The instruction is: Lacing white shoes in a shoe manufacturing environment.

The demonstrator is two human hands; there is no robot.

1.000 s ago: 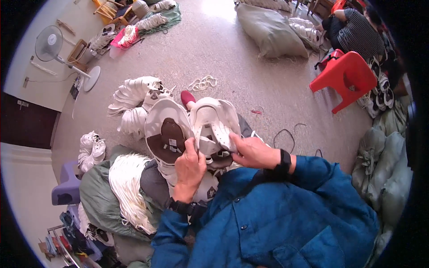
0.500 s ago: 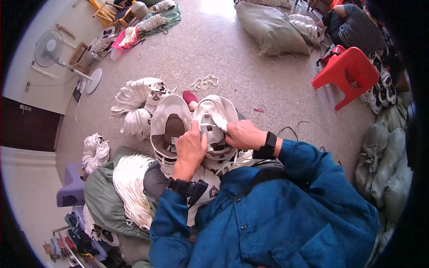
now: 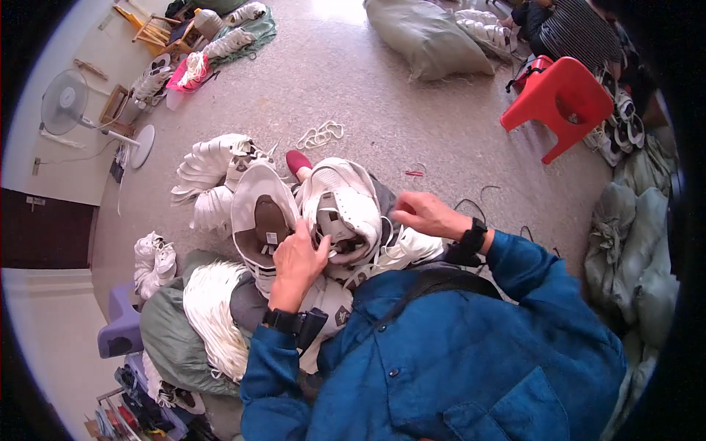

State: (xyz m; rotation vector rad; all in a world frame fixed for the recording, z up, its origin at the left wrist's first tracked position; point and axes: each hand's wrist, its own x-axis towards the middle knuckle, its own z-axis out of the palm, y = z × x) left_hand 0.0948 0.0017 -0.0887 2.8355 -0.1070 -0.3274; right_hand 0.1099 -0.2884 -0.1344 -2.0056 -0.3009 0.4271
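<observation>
Two white sneakers stand side by side before me with their openings up. My left hand grips the near left edge of the right sneaker, its thumb at the opening and its fingers between the pair. The left sneaker shows a brown insole. Just right of the pair, my right hand is raised with fingers bent together. A thin white lace hangs near its fingertips, but whether they pinch it is unclear. White laces lie below that hand, and a thick lace bundle rests to my left.
Stacked white shoe uppers lie beyond the left sneaker. Loose lace and a small red tool are on the floor. A red stool, a stuffed sack and a seated person are farther off. A fan stands left.
My right hand has let go of the right sneaker's edge and moved off to the right. My left hand stays at the sneaker. The view has shifted slightly.
</observation>
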